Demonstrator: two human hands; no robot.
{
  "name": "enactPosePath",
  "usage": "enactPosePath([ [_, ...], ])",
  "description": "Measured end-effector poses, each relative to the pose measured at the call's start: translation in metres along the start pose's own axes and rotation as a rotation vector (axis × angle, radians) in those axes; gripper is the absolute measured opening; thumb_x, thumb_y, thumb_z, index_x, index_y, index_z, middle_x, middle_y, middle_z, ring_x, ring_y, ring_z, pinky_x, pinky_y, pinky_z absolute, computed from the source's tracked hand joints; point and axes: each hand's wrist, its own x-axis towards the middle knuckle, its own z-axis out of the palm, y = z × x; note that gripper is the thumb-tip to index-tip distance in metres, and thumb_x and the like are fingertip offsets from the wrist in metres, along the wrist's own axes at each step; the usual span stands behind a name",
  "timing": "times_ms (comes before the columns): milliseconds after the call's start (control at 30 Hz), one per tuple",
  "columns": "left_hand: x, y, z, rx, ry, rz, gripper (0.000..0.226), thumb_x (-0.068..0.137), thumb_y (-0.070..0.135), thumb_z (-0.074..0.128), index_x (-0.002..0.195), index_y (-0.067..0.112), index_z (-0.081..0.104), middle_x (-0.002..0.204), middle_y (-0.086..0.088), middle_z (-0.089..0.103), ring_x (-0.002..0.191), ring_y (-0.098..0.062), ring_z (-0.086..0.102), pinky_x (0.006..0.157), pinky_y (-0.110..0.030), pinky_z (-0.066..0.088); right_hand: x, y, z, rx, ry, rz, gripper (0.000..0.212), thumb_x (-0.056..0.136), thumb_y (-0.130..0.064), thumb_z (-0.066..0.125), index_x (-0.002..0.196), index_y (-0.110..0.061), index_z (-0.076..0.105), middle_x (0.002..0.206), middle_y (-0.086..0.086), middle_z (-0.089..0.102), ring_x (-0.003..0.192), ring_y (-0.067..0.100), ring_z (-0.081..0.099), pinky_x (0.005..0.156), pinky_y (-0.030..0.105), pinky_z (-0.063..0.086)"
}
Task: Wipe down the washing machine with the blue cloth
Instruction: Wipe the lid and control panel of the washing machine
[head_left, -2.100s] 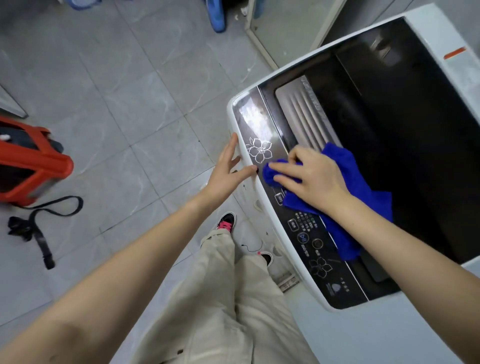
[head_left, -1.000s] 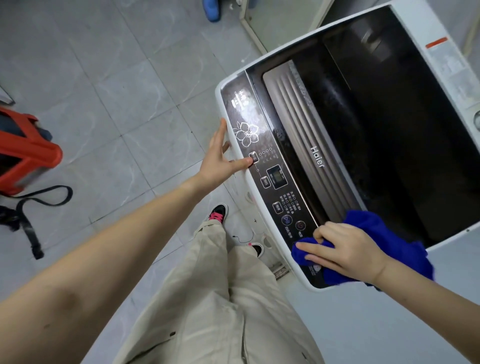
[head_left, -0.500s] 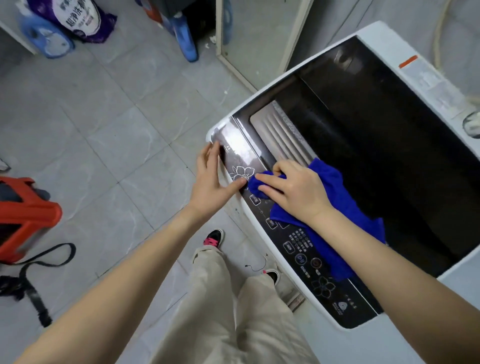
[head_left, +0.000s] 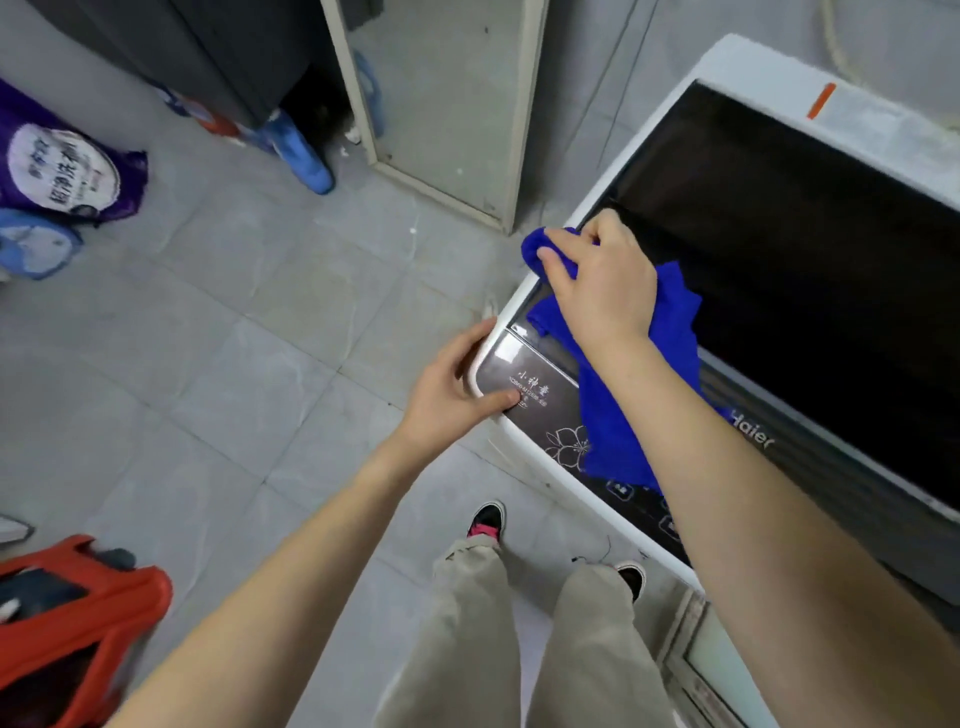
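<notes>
One blue cloth (head_left: 670, 312) under right fingers (head_left: 555, 258)

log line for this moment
phase: wiping | right hand holds blue cloth on washing machine corner | left hand rests on panel edge

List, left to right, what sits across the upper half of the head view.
purple bag → blue bottle → pale-framed panel → blue cloth → orange sticker on the washing machine
</notes>
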Motion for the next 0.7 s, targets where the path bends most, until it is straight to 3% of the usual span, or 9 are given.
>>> enactPosePath([
  [67,0.002,0.003,-0.006,-0.011,-0.038,-0.029,0.080,0.073,0.000,0.086,0.143,0.012,0.050,0.135,-0.001,0.061,0.123,-0.012,0.059,0.106,-0.032,0.049,-0.013,-0.005,0.001,0.008,-0.036,-0.059,0.025,0.094,-0.032,0.062,0.116,-0.024,0.071,0.091,0.006,0.053,0.083,0.024,0.053,0.059,0.037,0.046],
  [167,0.004,0.004,-0.010,-0.021,-0.069,-0.027,0.081,0.073,0.000,0.085,0.144,0.014,0.050,0.139,0.000,0.060,0.129,-0.013,0.056,0.111,-0.037,0.044,-0.049,-0.005,-0.003,-0.012,-0.138,-0.376,0.023,0.089,-0.028,0.070,0.111,-0.021,0.074,0.084,0.005,0.053,0.074,0.021,0.054,0.054,0.028,0.032],
  [233,0.005,0.002,-0.008,-0.033,-0.063,-0.007,0.081,0.073,-0.001,0.085,0.144,0.014,0.050,0.141,0.001,0.059,0.131,-0.012,0.054,0.113,-0.037,0.043,-0.046,0.003,-0.005,-0.010,-0.203,-0.480,0.022,0.089,-0.030,0.070,0.110,-0.023,0.074,0.083,0.004,0.054,0.073,0.018,0.053,0.054,0.026,0.029],
  [367,0.010,-0.007,-0.009,-0.039,-0.037,-0.005,0.080,0.067,0.003,0.090,0.139,0.017,0.056,0.134,0.003,0.063,0.121,-0.009,0.061,0.106,-0.034,0.049,0.005,0.019,-0.002,0.008,-0.116,-0.300,0.023,0.091,-0.036,0.067,0.110,-0.027,0.075,0.082,0.001,0.052,0.076,0.018,0.055,0.053,0.028,0.036],
  [467,0.013,-0.012,-0.009,-0.021,-0.035,0.012,0.080,0.064,0.004,0.092,0.134,0.022,0.060,0.132,0.007,0.065,0.118,-0.006,0.062,0.104,-0.028,0.049,0.044,0.038,-0.001,0.020,-0.049,-0.134,0.026,0.092,-0.041,0.063,0.112,-0.027,0.074,0.085,0.000,0.053,0.083,0.018,0.057,0.061,0.028,0.037],
  [567,0.014,-0.006,-0.009,0.001,-0.039,0.014,0.075,0.065,0.004,0.092,0.130,0.026,0.061,0.130,0.010,0.065,0.116,-0.007,0.063,0.104,-0.031,0.050,0.070,0.048,-0.006,0.005,-0.012,0.014,0.030,0.094,-0.044,0.058,0.116,-0.029,0.072,0.094,0.000,0.057,0.090,0.019,0.059,0.069,0.030,0.043],
  [700,0.027,0.015,-0.012,0.067,-0.072,0.039,0.061,0.078,0.008,0.084,0.132,0.025,0.061,0.131,0.007,0.062,0.121,-0.008,0.059,0.110,-0.028,0.042,0.051,0.041,-0.010,0.037,-0.035,-0.027,0.029,0.094,-0.040,0.061,0.118,-0.028,0.071,0.091,-0.001,0.054,0.086,0.017,0.056,0.065,0.033,0.048],
])
